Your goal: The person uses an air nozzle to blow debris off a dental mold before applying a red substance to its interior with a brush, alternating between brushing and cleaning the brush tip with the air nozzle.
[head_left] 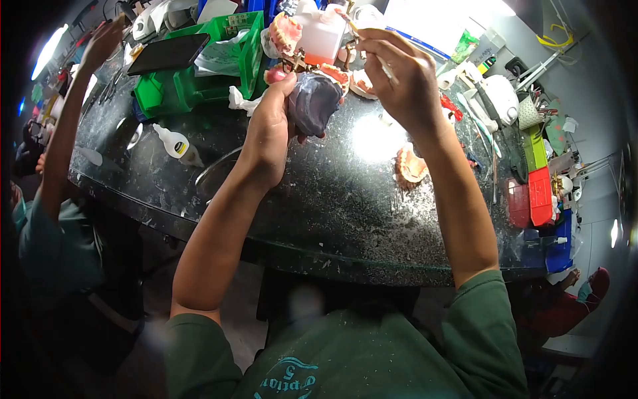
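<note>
Above the black bench (319, 206), my left hand (269, 130) is closed round a dark grey moulded piece (314, 104), thumb at its upper left edge. My right hand (405, 76) is raised to the right of it, fingers closed on a thin brush-like tool (352, 25) that points up and left. Its tip is near a clear container of pink liquid (320, 36). Pink and cream dental models (286, 34) stand behind the grey piece. Another dental model (412, 164) lies on the bench below my right wrist.
A green bin (249, 53) with a phone (169, 53) on it stands at the back left. A white bottle (173, 141) lies left of my left forearm. Tools and red bins (539, 196) are at right. Another person's arm (73, 126) is raised at far left.
</note>
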Demonstrator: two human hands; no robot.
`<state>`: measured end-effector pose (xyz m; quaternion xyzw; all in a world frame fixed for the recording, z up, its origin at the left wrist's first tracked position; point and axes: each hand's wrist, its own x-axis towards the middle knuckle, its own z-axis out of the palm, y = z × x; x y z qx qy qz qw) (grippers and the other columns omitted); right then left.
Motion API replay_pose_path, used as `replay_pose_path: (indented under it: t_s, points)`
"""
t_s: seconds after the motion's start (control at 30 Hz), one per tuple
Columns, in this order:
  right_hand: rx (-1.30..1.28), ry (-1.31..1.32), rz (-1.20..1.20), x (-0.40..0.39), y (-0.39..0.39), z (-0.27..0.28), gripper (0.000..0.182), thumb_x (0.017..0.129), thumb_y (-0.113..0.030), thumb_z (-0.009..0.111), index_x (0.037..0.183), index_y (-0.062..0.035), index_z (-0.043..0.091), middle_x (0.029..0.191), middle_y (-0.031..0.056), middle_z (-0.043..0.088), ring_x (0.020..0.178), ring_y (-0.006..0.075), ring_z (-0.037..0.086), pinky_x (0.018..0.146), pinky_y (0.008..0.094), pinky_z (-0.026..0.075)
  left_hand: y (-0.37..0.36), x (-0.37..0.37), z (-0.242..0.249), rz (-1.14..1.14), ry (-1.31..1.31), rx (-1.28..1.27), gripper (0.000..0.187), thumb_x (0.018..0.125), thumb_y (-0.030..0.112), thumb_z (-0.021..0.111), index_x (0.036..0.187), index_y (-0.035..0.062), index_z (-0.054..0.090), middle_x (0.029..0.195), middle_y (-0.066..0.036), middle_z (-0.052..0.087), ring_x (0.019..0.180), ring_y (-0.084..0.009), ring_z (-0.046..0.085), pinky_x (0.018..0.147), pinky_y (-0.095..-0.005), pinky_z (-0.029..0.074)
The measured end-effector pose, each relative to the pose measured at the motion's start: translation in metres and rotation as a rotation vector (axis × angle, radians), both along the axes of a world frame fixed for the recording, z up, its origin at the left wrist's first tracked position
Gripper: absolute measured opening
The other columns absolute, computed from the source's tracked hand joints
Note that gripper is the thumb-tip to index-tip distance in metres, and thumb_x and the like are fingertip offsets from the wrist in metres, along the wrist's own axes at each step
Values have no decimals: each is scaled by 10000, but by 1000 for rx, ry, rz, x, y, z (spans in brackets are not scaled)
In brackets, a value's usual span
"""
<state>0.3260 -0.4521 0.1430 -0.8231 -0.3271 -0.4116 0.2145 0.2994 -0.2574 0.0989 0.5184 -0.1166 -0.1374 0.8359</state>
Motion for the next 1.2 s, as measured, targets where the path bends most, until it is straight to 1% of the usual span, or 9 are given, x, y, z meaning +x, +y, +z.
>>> replay_pose_path:
  t_s: [0.07,0.3,0.33,0.43,0.5,0.57,0.6,0.83,1.2]
  points:
    - [-3,39,21,-4,-4,1,103,781,9,591,861,36,650,919,143,668,787,284,672,715,338,541,6,4,-4,-59,10,-41,375,1007,319,292,1219,65,468,1052,-59,627,848,-124,617,699,-269,495]
    - [121,45,7,0,-7,8,108,800,-25,584,873,11,655,851,129,674,728,276,669,677,309,530,4,3,-4,-23,3,1,392,1000,285,281,1261,43,445,1069,-66,622,833,-131,609,690,-272,480]
    - [119,125,-16,-3,-9,7,111,822,-40,574,875,-1,663,845,97,684,708,226,672,668,274,526,5,5,-5,-48,-15,1,395,999,281,281,1266,39,444,1068,-65,620,827,-131,605,684,-270,468]
    - [476,455,82,-44,0,26,116,833,-31,571,888,14,662,841,83,686,722,155,662,677,243,522,6,6,-4,-30,-55,41,402,998,273,280,1280,36,440,1048,-50,611,816,-119,584,673,-258,418]
    - [480,425,237,-72,-3,41,123,830,7,559,902,57,646,852,108,675,748,121,639,684,231,523,6,4,-6,5,-96,65,406,998,274,281,1290,38,437,1031,-34,602,818,-106,567,675,-251,388]
    - [296,446,313,-95,-6,52,158,848,29,501,938,118,595,932,227,640,822,221,657,752,316,557,4,1,-8,22,-164,71,411,998,279,285,1299,42,433,1017,-17,592,827,-93,550,681,-246,365]
    - [293,446,299,-104,-4,55,162,827,45,491,932,118,590,946,232,633,810,229,658,745,317,561,4,1,-8,20,-164,109,407,998,288,294,1302,53,426,1025,0,582,856,-75,527,700,-243,363]
    - [44,292,208,-116,1,55,160,735,70,529,870,87,613,890,225,659,781,228,668,711,313,549,1,0,-15,100,-332,227,401,996,310,335,1297,57,411,1002,8,567,876,-61,516,724,-242,379]
    - [-90,202,250,-124,-1,37,144,708,58,547,829,74,623,837,207,662,600,183,608,527,272,503,-2,-2,-9,-4,-83,25,326,998,319,360,1196,83,467,972,-13,596,835,-92,562,684,-257,414]
